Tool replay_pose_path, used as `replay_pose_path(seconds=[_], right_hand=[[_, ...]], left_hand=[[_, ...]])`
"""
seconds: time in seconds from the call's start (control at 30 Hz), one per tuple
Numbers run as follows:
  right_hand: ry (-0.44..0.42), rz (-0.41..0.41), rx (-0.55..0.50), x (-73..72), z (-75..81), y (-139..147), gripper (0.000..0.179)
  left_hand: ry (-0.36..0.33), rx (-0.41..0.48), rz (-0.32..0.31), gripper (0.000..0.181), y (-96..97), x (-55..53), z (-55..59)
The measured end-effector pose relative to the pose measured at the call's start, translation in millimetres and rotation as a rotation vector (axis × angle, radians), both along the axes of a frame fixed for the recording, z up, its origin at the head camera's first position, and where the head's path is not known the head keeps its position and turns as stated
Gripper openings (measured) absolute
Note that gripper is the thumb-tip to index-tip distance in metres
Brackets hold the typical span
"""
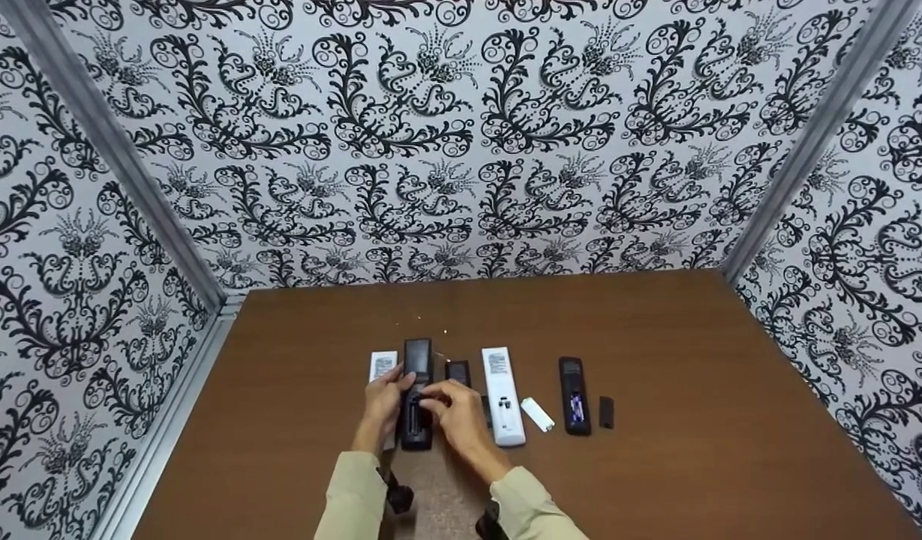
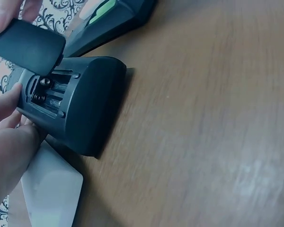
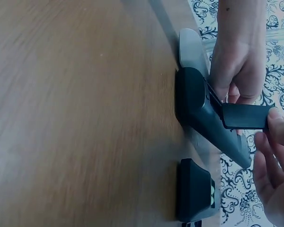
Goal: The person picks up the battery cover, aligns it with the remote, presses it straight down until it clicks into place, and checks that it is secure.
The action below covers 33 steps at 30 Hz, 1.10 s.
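Observation:
A black remote control (image 1: 418, 356) lies back side up on the table, its battery compartment (image 2: 52, 94) uncovered with coil springs showing inside. My left hand (image 1: 383, 401) grips it along its left side, thumb on the casing. Between thumb and fingers, my right hand (image 1: 461, 412) pinches a black battery cover (image 3: 246, 116). That cover is tilted above the compartment, with its lower end at the compartment's edge in the left wrist view (image 2: 28, 45). Whether the cover touches the casing I cannot tell.
White remotes stand left (image 1: 383, 362) and right (image 1: 498, 375) of the held one. A smaller black remote (image 1: 458, 371) with green batteries (image 3: 212, 195) lies between. Further right are a white cover (image 1: 537, 414), a black remote (image 1: 572, 371) with purple batteries (image 1: 578, 409) and a black cover (image 1: 606, 412).

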State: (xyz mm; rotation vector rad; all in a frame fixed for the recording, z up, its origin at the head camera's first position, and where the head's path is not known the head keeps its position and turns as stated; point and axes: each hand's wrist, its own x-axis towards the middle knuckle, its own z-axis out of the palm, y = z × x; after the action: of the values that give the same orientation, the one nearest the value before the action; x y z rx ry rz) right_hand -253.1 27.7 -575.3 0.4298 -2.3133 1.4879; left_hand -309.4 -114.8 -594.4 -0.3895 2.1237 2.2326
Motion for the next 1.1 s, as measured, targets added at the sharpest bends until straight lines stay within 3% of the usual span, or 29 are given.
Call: replay_pose_path(seconds=[0.23, 0.53, 0.73, 1.1], right_hand=[[-0.033, 0.026, 0.003, -4.1, -3.2, -2.7, 0.011], [0.065, 0.043, 0.054, -7.1, -6.3, -7.2, 0.009], [-0.006, 0.049, 0.07, -8.8, -5.4, -10.0, 0.009], [0.078, -0.029, 0.26, -8.6, -11.8, -12.4, 0.022]], left_hand=[[0.002, -0.029, 0.02, 0.051, 2.5, -1.3, 3.3], [0.011, -0.018, 0.02, 0.051, 0.5, -2.2, 0.9], [-0.004, 0.009, 0.01, 0.052, -0.4, -1.2, 1.0], [-0.001, -0.014, -0.006, 0.052, 1.9, -0.4, 3.6]])
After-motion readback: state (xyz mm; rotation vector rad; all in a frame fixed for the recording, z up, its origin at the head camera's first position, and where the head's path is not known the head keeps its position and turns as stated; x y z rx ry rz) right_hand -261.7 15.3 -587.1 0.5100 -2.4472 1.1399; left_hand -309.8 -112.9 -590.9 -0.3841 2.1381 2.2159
